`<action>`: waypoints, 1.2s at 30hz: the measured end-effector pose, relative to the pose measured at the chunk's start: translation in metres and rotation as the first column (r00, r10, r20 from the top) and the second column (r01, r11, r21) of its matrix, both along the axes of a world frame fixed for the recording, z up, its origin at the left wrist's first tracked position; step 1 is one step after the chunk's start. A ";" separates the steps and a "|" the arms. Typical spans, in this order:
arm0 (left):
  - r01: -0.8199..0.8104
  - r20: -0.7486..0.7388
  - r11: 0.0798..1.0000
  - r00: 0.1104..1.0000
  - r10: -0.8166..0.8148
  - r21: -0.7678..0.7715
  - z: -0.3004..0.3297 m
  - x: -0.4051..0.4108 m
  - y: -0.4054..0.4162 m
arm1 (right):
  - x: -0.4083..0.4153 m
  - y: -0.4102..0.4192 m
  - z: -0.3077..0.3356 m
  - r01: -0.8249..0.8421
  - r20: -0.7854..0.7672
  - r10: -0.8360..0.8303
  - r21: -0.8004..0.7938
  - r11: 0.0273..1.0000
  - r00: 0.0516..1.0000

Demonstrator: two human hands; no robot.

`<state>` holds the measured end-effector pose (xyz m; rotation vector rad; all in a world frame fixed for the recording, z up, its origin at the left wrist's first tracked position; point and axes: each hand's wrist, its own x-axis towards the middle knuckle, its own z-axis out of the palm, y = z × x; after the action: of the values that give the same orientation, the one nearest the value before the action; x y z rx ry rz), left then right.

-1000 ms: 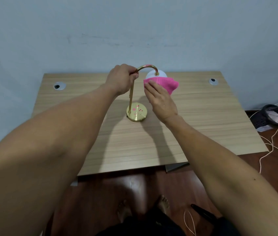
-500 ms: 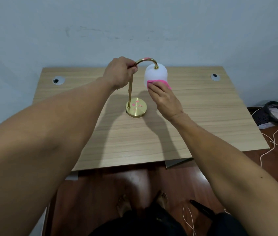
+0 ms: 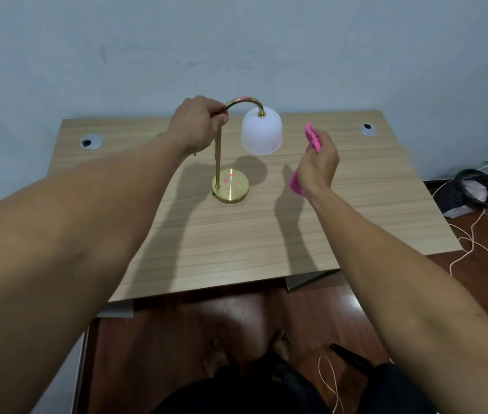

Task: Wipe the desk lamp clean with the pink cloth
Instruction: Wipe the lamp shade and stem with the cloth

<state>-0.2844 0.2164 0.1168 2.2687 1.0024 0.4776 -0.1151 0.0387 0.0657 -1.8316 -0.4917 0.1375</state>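
**Brass lamp steadied, pink cloth off the shade**

Brass desk lamp (image 3: 231, 150) stands upright near the middle of the wood-grain desk (image 3: 266, 240), round base flat on the top, arched neck carrying a frosted white shade (image 3: 262, 132) that hangs free above the desk w/ its shadow below. Left hand (image 3: 198, 124) is clamped round the stem right where the arch begins. Right hand (image 3: 317, 158) is closed on the pink cloth (image 3: 313, 138), held in the air just to the right of the shade, not touching it; cloth is bunched in the palm, ends showing above the fingers and below the wrist.

Handling, as a guess: cloth is soft and limp, so it will wrap around curves well if kept wadded in the palm. Shade looks thin and fragile, glass or plastic I can't tell, and it hangs from one small fitting, so light pressure only. Stem is thin, smooth metal, prob. slippery; the base looks heavy enough to stand alone, but the top-heavy arch could tip under a sideways wipe. Best hold is high on the stem, as now. Pink flecks show on the base; reflection or marks, unclear.
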 end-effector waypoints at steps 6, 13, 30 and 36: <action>-0.006 0.019 1.000 1.000 0.006 0.010 -0.002 0.000 -0.001 | -0.060 0.027 -0.009 -0.131 -0.074 0.137 0.078 0.988 0.988; 0.008 0.012 1.000 1.000 -0.008 0.019 0.001 -0.002 -0.003 | -0.106 0.032 -0.054 -0.122 0.080 0.127 -0.060 0.991 0.989; -0.010 -0.029 1.000 1.000 0.010 0.009 0.004 -0.001 -0.005 | -0.080 0.036 -0.014 -0.018 -0.216 0.025 0.037 0.999 0.976; -0.015 -0.045 1.000 0.999 0.015 -0.008 0.005 -0.001 -0.003 | -0.112 0.029 -0.038 -0.137 -0.127 0.132 -0.033 0.990 0.983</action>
<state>-0.2855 0.2137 0.1223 2.2752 1.0425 0.4294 -0.2273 0.0680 0.0272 -1.8171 -0.5274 0.3543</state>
